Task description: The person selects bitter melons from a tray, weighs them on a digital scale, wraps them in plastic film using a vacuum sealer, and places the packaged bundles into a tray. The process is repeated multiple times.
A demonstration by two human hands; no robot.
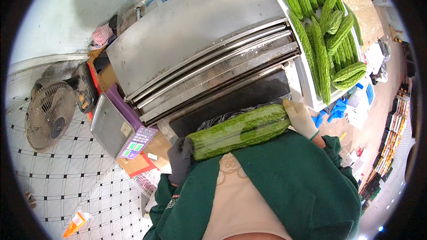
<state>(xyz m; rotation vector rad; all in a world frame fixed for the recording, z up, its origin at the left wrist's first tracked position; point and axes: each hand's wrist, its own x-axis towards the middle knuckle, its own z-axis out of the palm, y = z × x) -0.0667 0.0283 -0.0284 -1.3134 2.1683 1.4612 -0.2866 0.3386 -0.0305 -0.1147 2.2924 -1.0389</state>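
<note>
Two bitter melons [238, 131] lie side by side under clear plastic film, held close to my body. My left hand [180, 156], in a dark grey glove, grips their left end. At the right end my right hand [300, 116], in a white glove, has its fingers closed on the bundle. Loose film [222, 119] bunches along the far side, over the black plate [233, 100] of a film wrapping machine. Behind that plate run the machine's metal rollers [217, 61], below its broad steel cover [200, 26].
A white tray [308, 98] of bitter melons [337, 36] stands at the right, beside a wooden board [357, 6]. On the left are a purple weighing scale [113, 125] with a steel pan and a dusty fan [51, 116]. Blue items [337, 110] lie below the tray.
</note>
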